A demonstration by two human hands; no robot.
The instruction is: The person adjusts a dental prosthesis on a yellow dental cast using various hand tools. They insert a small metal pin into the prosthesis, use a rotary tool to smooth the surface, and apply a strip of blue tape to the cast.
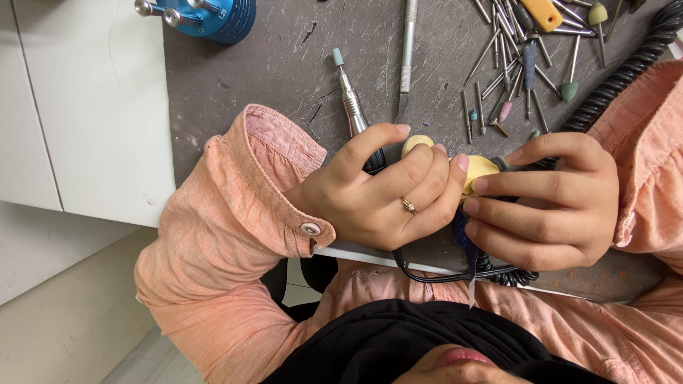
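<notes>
My left hand [384, 192], with a ring on one finger, grips a small pale yellow piece [481, 169] over the near edge of the dark work mat [270, 64]. My right hand [551, 203] is curled against the same piece from the right. It closes on a dark handpiece [502, 163], which is mostly hidden by the fingers. A black coiled cord [626, 67] runs from the top right down behind this hand. A silver rotary handpiece with a pale blue tip [350, 99] lies on the mat, its lower end under my left thumb.
Several loose burs and polishing points [519, 57] are scattered at the top right, beside an orange tool [544, 13]. A slim metal knife [407, 50] lies at top centre. A blue round bur stand [213, 16] sits at top left. A white cabinet [85, 107] is left of the mat.
</notes>
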